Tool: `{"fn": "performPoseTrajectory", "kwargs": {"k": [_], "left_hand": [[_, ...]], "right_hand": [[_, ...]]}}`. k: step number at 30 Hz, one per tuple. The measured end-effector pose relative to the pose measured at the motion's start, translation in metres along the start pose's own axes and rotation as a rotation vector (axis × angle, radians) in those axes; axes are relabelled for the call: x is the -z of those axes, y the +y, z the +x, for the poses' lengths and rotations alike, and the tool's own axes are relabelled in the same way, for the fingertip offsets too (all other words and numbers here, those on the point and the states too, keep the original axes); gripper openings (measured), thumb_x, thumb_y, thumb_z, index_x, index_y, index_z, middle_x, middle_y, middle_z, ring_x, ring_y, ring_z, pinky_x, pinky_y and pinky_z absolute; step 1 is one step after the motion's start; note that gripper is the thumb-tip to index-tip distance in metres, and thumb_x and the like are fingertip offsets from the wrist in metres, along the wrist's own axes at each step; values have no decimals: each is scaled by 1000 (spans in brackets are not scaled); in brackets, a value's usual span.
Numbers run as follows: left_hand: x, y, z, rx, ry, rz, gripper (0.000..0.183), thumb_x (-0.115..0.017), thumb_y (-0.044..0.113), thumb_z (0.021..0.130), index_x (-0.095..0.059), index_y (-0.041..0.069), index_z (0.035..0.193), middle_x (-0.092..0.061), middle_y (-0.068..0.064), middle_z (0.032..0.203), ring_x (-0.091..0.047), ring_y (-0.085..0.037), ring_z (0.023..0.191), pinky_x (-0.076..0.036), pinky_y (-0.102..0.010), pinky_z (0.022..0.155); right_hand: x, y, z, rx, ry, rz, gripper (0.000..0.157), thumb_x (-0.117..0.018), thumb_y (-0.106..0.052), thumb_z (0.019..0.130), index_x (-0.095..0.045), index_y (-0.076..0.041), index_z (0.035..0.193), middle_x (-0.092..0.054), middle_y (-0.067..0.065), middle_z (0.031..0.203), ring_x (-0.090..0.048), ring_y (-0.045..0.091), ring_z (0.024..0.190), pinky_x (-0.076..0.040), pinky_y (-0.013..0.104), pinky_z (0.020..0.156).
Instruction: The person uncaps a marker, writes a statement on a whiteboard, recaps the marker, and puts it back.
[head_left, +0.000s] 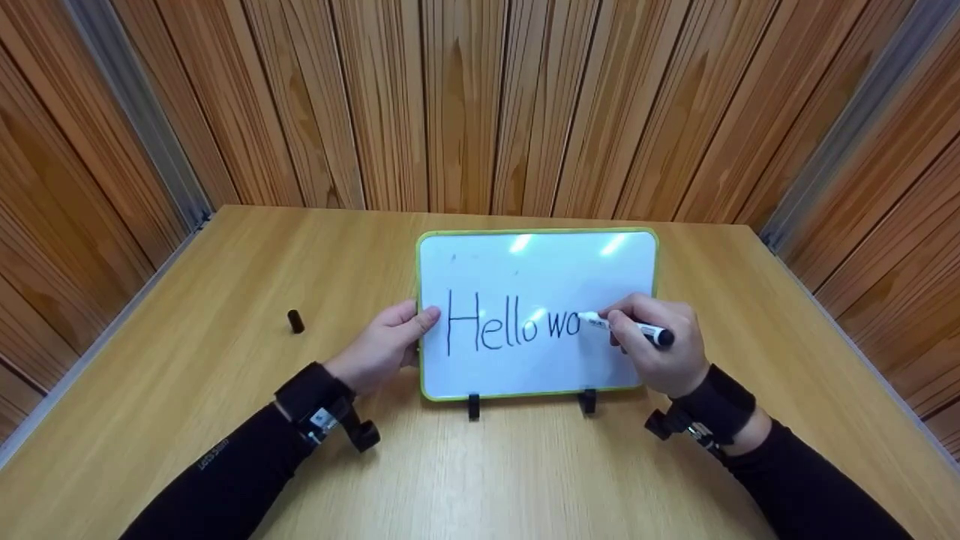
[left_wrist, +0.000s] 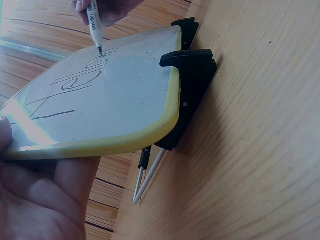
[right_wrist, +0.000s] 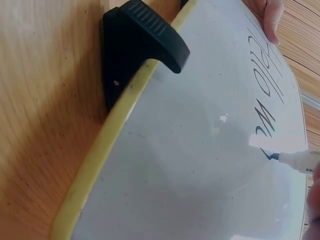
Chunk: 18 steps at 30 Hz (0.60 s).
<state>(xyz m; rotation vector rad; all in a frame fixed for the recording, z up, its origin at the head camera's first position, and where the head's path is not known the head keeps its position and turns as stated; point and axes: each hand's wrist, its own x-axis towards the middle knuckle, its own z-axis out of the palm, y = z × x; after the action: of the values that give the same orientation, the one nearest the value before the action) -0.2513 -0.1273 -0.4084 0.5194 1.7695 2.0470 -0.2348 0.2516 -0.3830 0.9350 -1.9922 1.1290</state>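
A small whiteboard point(head_left: 517, 367) with a yellow-green rim leans on a stand with black clips point(left_wrist: 192, 75). Black handwriting on it reads "Hello wo", and the right wrist view shows a further short stroke after the "o". My left hand point(head_left: 382, 341) grips the board's left edge, thumb on the front face and fingers behind. Between thumb and fingers, my right hand point(head_left: 667, 345) pinches a white marker point(head_left: 636, 328) with a black end. The marker's dark tip point(right_wrist: 274, 156) touches the board at the end of the writing.
A black marker cap point(head_left: 295, 322) lies on the wooden table point(head_left: 225, 300), left of the board. Wood-panelled walls point(head_left: 465, 105) enclose the table at the back and both sides. Wire legs point(left_wrist: 145, 182) of the stand show behind the board.
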Motion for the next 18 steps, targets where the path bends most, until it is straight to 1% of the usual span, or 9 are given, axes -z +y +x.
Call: {"fn": "performPoseTrajectory", "kwargs": {"k": [3,9,13,18], "left_hand": [[0,0,0,-2,-2,-2,51,-44,24,123,-42,-5,165,-65,-24,153,-71,-32,132,-62,-48,104],[1,1,-1,1,-9,6,52,-44,26,123,-43,-4,165,-65,-24,152,-71,-34,133,-62,-49,105],[1,1,-1,9,-4,18,52,-45,28,123,-44,-3,165,-66,-23,153,-71,-35,133,-62,-49,105],[1,0,0,13,0,16,52,-45,27,123,-44,-2,165,-65,-23,153,-70,-36,133,-61,-50,105]], "right_hand": [[0,0,0,8,-6,7,21,-66,11,93,-80,-3,86,-68,-1,66,-55,9,53,-37,22,45],[1,0,1,21,-35,10,21,-67,12,93,-80,-3,88,-68,-2,69,-57,10,56,-39,22,47],[4,0,1,37,-31,13,21,-65,10,93,-81,-3,88,-68,-3,69,-57,10,56,-39,22,47],[7,-1,2,60,-15,-4,20,-65,10,92,-81,-2,89,-68,-3,69,-58,11,56,-45,22,51]]}}
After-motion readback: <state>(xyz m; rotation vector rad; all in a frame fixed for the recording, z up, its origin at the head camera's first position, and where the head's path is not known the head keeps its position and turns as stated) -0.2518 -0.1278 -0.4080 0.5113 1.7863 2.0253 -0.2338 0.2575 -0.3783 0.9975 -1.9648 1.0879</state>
